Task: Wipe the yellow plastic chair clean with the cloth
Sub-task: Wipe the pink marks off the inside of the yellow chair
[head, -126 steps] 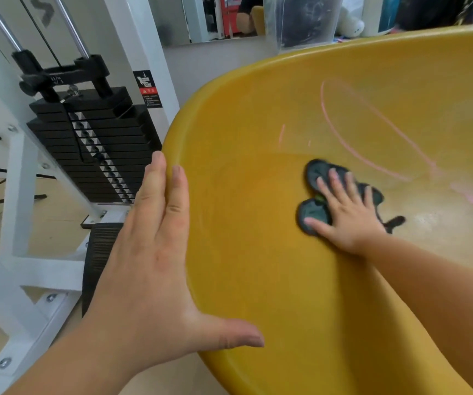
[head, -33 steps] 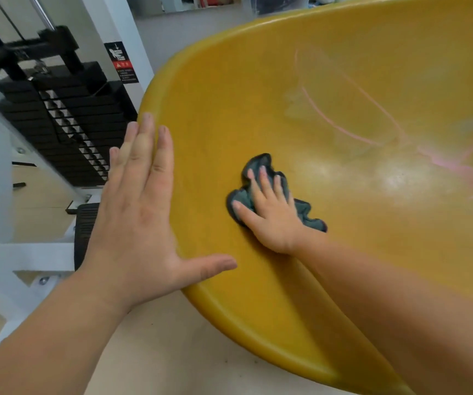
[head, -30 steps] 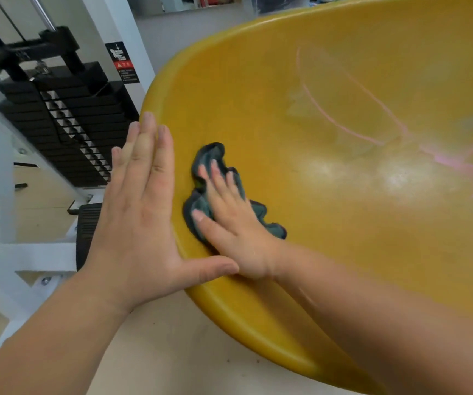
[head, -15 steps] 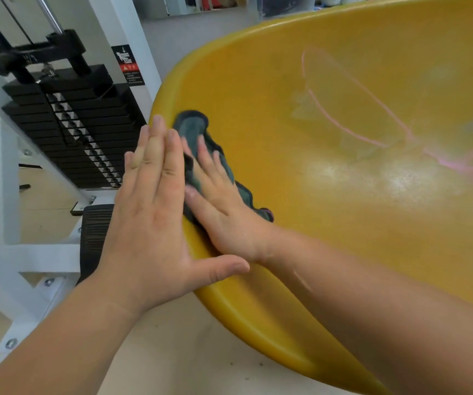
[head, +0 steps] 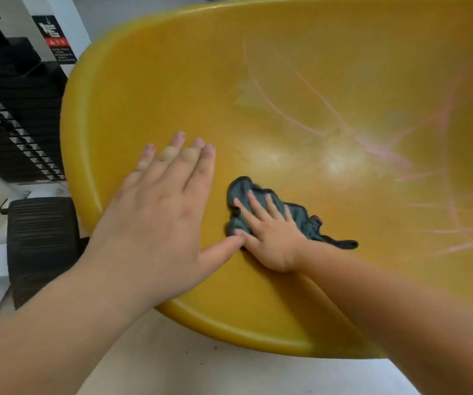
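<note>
The right hand lay flat with fingers spread, pressing the bunched cloth onto the chair seat near its front lip, while the left hand was open, palm down over the left rim, thumb touching the right. The cloth was small and crumpled, so it could probably slip out or skip the pink marks well to the right. The seat looked glossy; a weight stack stood left, over pale floor.
</note>
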Demonstrator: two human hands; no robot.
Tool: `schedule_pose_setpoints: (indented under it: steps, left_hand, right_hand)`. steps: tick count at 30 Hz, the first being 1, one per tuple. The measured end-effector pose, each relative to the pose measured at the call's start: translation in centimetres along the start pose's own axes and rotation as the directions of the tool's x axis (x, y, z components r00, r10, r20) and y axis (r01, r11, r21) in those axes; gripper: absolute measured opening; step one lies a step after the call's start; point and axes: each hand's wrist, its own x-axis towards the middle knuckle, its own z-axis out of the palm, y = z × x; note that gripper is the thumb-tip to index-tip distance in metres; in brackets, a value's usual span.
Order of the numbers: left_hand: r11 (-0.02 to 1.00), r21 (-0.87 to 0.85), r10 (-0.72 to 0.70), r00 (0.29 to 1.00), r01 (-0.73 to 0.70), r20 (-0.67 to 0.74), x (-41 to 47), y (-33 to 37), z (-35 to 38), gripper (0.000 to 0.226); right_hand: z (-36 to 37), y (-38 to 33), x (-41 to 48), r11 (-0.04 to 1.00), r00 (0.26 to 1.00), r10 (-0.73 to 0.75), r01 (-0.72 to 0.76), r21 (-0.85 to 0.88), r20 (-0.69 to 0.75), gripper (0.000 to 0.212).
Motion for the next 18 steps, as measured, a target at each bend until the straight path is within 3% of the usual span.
schedule_pose_setpoints:
  steps: [3, 6, 8, 10, 13, 16, 18]
  left_hand:
    - [1.0, -0.014, 0.024, 0.997, -0.023, 0.073, 1.1, 1.8, 0.6, 0.105]
    - [1.0, -0.009, 0.026, 0.984, -0.025, 0.178, 2.3, 3.4, 0.6, 0.108]
    - [1.0, -0.007, 0.025, 0.963, -0.024, 0.267, 2.8, 4.4, 0.9, 0.112]
    - [0.999, 0.004, 0.036, 0.941, -0.04, 0.336, 3.0, 5.4, 1.3, 0.112]
    - [0.998, 0.008, 0.052, 0.915, -0.061, 0.401, 3.1, 6.7, 2.0, 0.109]
    - [0.994, 0.062, 0.051, 0.887, -0.089, 0.458, 3.3, 7.6, 3.2, 0.105]
    - [0.987, 0.107, 0.049, 0.864, -0.118, 0.502, 3.4, 8.0, 4.1, 0.097]
  right_hand:
    - [0.4, -2.9, -7.0, 0.959, 0.956, -0.274, 0.263, 0.109, 0.103, 0.058]
    - [-1.1, 1.4, -13.7, 0.939, 0.891, -0.34, 0.304, 0.161, 0.302, 0.056]
    - [-1.9, 5.9, -16.1, 0.983, 0.908, -0.177, 0.183, 0.019, 0.38, 0.06]
    - [-2.8, 11.9, -16.2, 0.978, 0.935, 0.115, -0.046, -0.205, 0.337, 0.075]
    - [-5.5, 21.6, -13.7, 0.805, 0.858, 0.514, -0.486, -0.341, -0.008, 0.119]
    - [-7.7, 25.0, -9.2, 0.734, 0.775, 0.619, -0.629, -0.257, -0.127, 0.116]
    - [-7.0, 23.6, -5.7, 0.796, 0.826, 0.548, -0.563, -0.223, -0.129, 0.104]
